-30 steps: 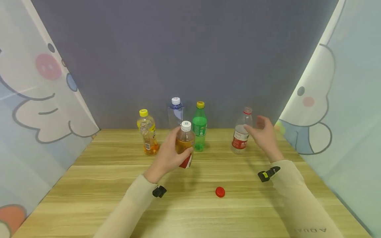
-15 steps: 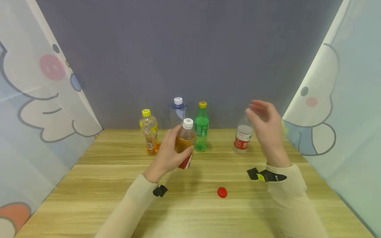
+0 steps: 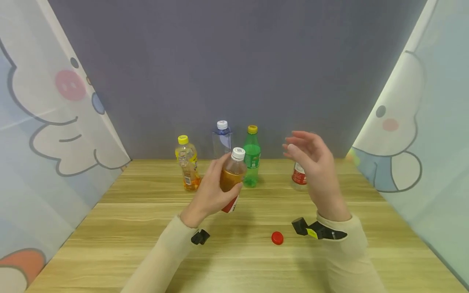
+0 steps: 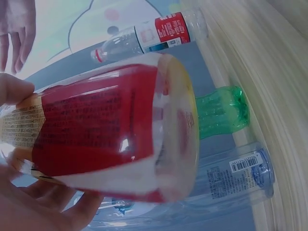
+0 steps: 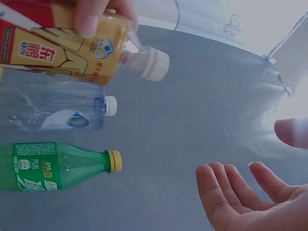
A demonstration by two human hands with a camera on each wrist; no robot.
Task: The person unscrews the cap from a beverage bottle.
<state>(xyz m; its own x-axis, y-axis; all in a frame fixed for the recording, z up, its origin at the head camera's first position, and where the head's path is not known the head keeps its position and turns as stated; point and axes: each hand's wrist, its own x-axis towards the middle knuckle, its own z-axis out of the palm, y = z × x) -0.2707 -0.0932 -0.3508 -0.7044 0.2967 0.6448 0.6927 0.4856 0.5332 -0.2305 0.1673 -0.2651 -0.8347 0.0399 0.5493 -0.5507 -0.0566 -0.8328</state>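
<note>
My left hand (image 3: 211, 191) grips a bottle with a white cap and a gold and red label (image 3: 234, 173), held up off the table and slightly tilted. In the left wrist view its red label side (image 4: 101, 120) fills the middle. My right hand (image 3: 318, 175) hangs in the air with nothing in it, fingers loosely bent and thumb apart. Behind it stands a clear capless bottle with a red and white label (image 4: 166, 32), partly hidden in the head view. A red bottle cap (image 3: 277, 238) lies on the table between the forearms.
At the back of the wooden table (image 3: 146, 228) stand a yellow-capped bottle with orange bits (image 3: 188, 171), a clear bottle with a white cap (image 3: 222, 140) and a green bottle with a yellow cap (image 3: 251, 158). A grey wall panel (image 3: 234, 73) rises behind them.
My right hand has risen from beside the capless bottle and moved left in front of it. My left hand still holds its bottle in nearly the same place. The view has shifted slightly.
</note>
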